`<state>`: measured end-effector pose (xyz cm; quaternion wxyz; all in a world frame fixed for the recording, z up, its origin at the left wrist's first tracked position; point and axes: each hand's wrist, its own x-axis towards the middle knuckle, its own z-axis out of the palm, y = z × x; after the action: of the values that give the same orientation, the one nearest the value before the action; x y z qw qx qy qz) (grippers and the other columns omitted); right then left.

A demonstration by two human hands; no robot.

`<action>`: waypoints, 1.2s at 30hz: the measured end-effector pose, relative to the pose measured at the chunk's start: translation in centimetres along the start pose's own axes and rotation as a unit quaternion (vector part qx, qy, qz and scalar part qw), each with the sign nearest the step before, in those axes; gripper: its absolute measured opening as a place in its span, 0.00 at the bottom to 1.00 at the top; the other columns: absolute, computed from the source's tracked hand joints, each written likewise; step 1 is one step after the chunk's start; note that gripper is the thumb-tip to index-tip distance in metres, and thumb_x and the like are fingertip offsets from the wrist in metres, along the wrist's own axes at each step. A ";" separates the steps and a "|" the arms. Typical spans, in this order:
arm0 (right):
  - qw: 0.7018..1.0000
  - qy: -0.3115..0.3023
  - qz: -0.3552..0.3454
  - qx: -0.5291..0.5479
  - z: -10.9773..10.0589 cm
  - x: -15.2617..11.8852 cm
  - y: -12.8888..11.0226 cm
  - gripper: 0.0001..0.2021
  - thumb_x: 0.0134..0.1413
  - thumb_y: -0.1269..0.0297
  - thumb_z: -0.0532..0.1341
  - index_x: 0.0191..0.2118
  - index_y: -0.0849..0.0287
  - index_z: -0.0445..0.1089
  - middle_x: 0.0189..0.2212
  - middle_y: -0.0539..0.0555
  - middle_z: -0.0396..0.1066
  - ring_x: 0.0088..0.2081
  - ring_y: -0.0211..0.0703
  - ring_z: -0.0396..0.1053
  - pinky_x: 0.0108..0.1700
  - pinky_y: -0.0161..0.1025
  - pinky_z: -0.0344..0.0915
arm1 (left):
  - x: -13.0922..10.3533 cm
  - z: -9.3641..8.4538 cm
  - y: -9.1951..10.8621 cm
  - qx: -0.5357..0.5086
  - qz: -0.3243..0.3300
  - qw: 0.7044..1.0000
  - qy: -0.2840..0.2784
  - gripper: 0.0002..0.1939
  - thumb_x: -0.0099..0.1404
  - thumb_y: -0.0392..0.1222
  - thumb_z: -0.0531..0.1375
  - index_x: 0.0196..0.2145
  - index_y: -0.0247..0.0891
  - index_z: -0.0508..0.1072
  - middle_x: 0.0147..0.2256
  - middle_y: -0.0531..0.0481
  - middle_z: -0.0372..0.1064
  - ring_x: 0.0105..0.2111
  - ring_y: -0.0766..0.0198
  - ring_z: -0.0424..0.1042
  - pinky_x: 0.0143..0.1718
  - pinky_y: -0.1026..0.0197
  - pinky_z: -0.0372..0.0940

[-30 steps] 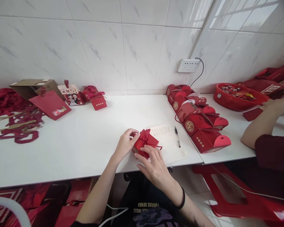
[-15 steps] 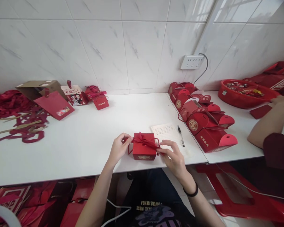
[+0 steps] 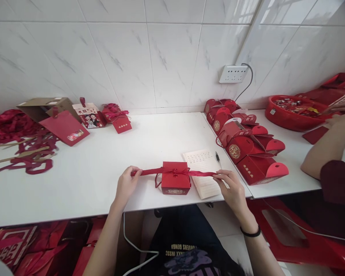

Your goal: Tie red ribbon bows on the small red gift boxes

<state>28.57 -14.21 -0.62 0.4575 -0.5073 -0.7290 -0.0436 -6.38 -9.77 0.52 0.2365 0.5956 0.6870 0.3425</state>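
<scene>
A small red gift box (image 3: 175, 182) with gold print on its front stands near the table's front edge. Across its top runs a red ribbon (image 3: 152, 172), crossed or knotted at the middle. My left hand (image 3: 128, 184) pinches one ribbon end out to the left. The other end is pinched by my right hand (image 3: 231, 188), above the notebook. Both ends are stretched nearly level, away from the box's sides. A red cord handle shows at the box's left side. Under the right ribbon end lies a lined notebook (image 3: 207, 186) with handwriting.
A pen (image 3: 217, 157) lies by the notebook. Open red boxes (image 3: 241, 149) line up on the right. Beyond them stand a red basin (image 3: 287, 121) of small packets and a co-worker's arm (image 3: 324, 149). Ribbons (image 3: 36, 165) and finished boxes (image 3: 122, 124) sit at the left.
My hands have moved apart, drawing the ribbon ends from close beside the box out to left and right. The bow loops on top have flattened. The co-worker's hands have shifted by the basin.
</scene>
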 end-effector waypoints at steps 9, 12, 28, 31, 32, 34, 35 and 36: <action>0.999 -0.002 0.038 -0.025 -1.2 -0.8 2.4 0.06 0.60 0.66 0.55 0.34 0.58 0.69 0.32 0.56 0.70 0.36 0.45 0.69 0.38 0.42 0.68 | -0.6 -2.5 -2.5 0.040 -0.035 0.998 0.042 0.18 0.55 0.56 0.52 0.31 0.39 0.71 0.35 0.46 0.72 0.38 0.54 0.69 0.41 0.55 0.62; 0.997 0.008 0.072 -0.010 -1.6 -0.6 2.2 0.07 0.60 0.65 0.55 0.34 0.57 0.69 0.31 0.55 0.71 0.35 0.45 0.69 0.37 0.41 0.68 | -0.8 -2.9 -2.8 0.038 -0.051 0.997 0.037 0.18 0.56 0.58 0.52 0.28 0.39 0.70 0.32 0.48 0.71 0.35 0.56 0.68 0.38 0.57 0.62; 0.951 0.082 0.226 0.195 -2.7 2.0 2.5 0.10 0.50 0.55 0.63 0.29 0.57 0.71 0.32 0.54 0.72 0.38 0.47 0.71 0.43 0.44 0.69 | -0.7 -4.2 -1.1 -0.191 -0.077 0.975 0.086 0.20 0.54 0.57 0.57 0.18 0.38 0.60 0.19 0.55 0.57 0.26 0.64 0.62 0.34 0.59 0.64; 0.925 0.127 0.202 0.297 -3.1 5.6 1.2 0.09 0.49 0.57 0.65 0.28 0.57 0.71 0.36 0.55 0.72 0.42 0.48 0.70 0.46 0.46 0.67 | 0.9 -5.4 2.6 -0.379 -0.039 0.922 0.074 0.17 0.50 0.55 0.61 0.23 0.37 0.68 0.28 0.49 0.68 0.34 0.60 0.68 0.40 0.57 0.66; 0.918 0.129 0.185 0.325 -3.2 7.0 0.6 0.09 0.49 0.57 0.65 0.28 0.57 0.71 0.36 0.55 0.71 0.41 0.48 0.70 0.46 0.47 0.67 | 1.5 -5.7 4.2 -0.413 -0.024 0.909 0.060 0.16 0.50 0.54 0.62 0.24 0.36 0.69 0.30 0.48 0.69 0.36 0.58 0.68 0.40 0.56 0.66; 0.913 0.120 0.148 0.362 -2.9 10.0 -1.2 0.10 0.49 0.56 0.65 0.28 0.57 0.71 0.34 0.55 0.71 0.39 0.48 0.70 0.45 0.47 0.67 | 2.4 -6.1 7.5 -0.451 0.015 0.892 0.025 0.15 0.51 0.52 0.61 0.23 0.36 0.69 0.30 0.47 0.70 0.35 0.57 0.69 0.39 0.54 0.66; 0.913 0.112 0.130 0.370 -2.7 11.3 -2.2 0.11 0.49 0.55 0.64 0.28 0.58 0.71 0.32 0.55 0.71 0.38 0.47 0.70 0.43 0.46 0.68 | 2.7 -6.2 9.2 -0.459 0.035 0.888 0.002 0.15 0.52 0.52 0.61 0.22 0.36 0.68 0.29 0.47 0.70 0.33 0.58 0.69 0.38 0.54 0.66; 0.915 0.100 0.113 0.375 -2.4 12.6 -3.3 0.11 0.49 0.55 0.64 0.28 0.58 0.71 0.30 0.55 0.70 0.36 0.46 0.70 0.40 0.45 0.68 | 2.9 -6.1 10.8 -0.465 0.055 0.883 -0.024 0.15 0.53 0.52 0.60 0.21 0.36 0.67 0.27 0.47 0.69 0.31 0.59 0.69 0.37 0.54 0.66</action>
<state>26.71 -8.27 11.02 0.6867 -0.3706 -0.5798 0.2344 -4.28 -7.46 12.83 0.4833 0.4624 0.4092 0.6207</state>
